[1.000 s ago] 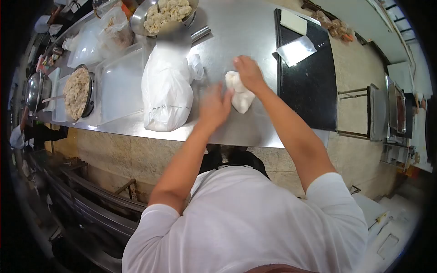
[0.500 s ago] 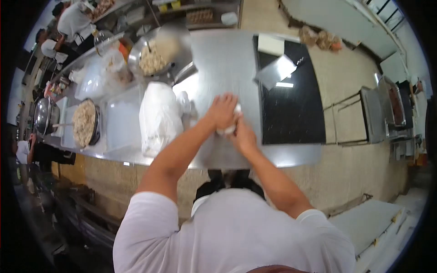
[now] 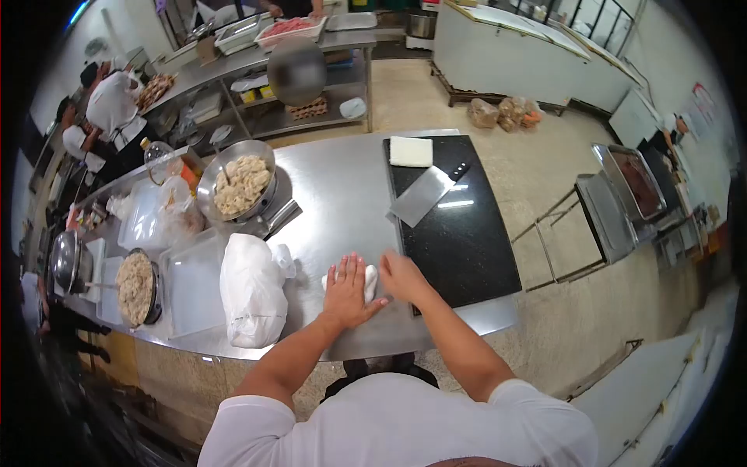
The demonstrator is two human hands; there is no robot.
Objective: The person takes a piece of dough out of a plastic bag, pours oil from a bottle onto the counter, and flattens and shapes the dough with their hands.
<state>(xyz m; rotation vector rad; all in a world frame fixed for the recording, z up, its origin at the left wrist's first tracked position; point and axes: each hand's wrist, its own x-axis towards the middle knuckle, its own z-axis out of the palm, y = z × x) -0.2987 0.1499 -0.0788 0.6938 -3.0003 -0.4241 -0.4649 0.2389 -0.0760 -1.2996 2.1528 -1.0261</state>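
Note:
A soft white lump [image 3: 370, 282], dough or folded cloth (I cannot tell which), lies on the steel table [image 3: 334, 183]. My left hand [image 3: 350, 294] rests flat on top of it with fingers stretched out, covering most of it. Just to the right, my right hand [image 3: 403, 279] hovers near the edge of the black board [image 3: 467, 249]. Its fingers are curled in; whatever may be inside them is hidden. Left of my hands stands a full white plastic bag [image 3: 250, 292]. On the board a cleaver [image 3: 422, 196] lies beside a folded white cloth [image 3: 411, 152].
A metal bowl [image 3: 268, 183] of pale chunks and a pan [image 3: 156, 300] of pale mixture stand to the left, near clear plastic tubs [image 3: 191, 303]. A tray [image 3: 634, 187] sits on a stand at right. Co-workers [image 3: 113, 105] work at the far left.
My hands were together on the white lump; the right has come off to the right side, while the left now lies flat over it. My view has tilted up.

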